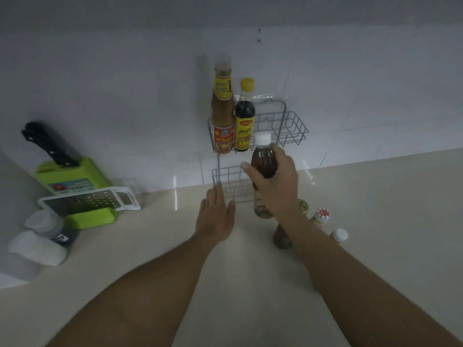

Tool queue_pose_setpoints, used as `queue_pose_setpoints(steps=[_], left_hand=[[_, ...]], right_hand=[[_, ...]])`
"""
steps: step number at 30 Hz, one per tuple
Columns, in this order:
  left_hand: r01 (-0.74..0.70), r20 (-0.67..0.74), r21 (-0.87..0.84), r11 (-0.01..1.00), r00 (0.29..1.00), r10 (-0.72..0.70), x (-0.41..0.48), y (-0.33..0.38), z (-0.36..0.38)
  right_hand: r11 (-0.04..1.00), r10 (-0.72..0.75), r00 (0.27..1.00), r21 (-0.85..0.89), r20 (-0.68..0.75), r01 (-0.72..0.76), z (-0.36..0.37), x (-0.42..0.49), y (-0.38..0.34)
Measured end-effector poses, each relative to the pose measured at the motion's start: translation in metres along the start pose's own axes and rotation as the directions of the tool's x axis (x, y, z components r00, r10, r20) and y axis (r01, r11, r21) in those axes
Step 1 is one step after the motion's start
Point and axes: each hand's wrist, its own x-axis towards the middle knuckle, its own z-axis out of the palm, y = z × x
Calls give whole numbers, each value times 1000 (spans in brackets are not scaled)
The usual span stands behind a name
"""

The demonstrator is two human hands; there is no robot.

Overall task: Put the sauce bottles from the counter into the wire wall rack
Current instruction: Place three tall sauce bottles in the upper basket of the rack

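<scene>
A grey wire wall rack (293,126) hangs on the tiled wall, with an upper basket and a lower basket (225,175). In the upper basket's left end stand a tall tan sauce bottle (222,108) and a dark bottle with a yellow cap (245,116). My right hand (278,186) grips a brown bottle with a white cap (264,161), held upright in the air in front of the rack, below the upper basket's empty right part. My left hand (216,215) hovers flat with fingers apart just below the lower basket, holding nothing.
On the counter by my right arm stand a brown jar (281,237), a gold-lidded jar (303,206), a red-and-white capped bottle (322,216) and a white-capped bottle (339,235). At the left are a green knife block (72,175), a grater (90,200) and white containers (37,246).
</scene>
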Motion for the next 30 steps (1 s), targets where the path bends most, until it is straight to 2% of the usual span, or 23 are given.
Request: queue_pose_setpoints(steps=[4,7,10,17,25,30], left_hand=[[-54,-231,-171,984,973,13,36,35,-50],[-108,-295,-224,968,955,38,50,49,-74],[-124,-296,-252,960,954,46,56,56,-84],[-81,-225,-343,936,974,1,58,63,-83],[-65,-193,-349,935,981,-4,61,55,-86],[-62,-185,-355,933,983,-5,60,58,-86]], right_hand=[[984,-100,986,133,-137,119,-19,70,-31],[977,-102,973,162,-207,137,-26,110,-42],[972,-95,972,189,-214,136,-24,138,-45],[974,-148,988,169,-34,152,-1,155,-33],[990,-88,996,116,32,84,7,163,-33],[985,-43,994,170,101,25,13,149,-13]])
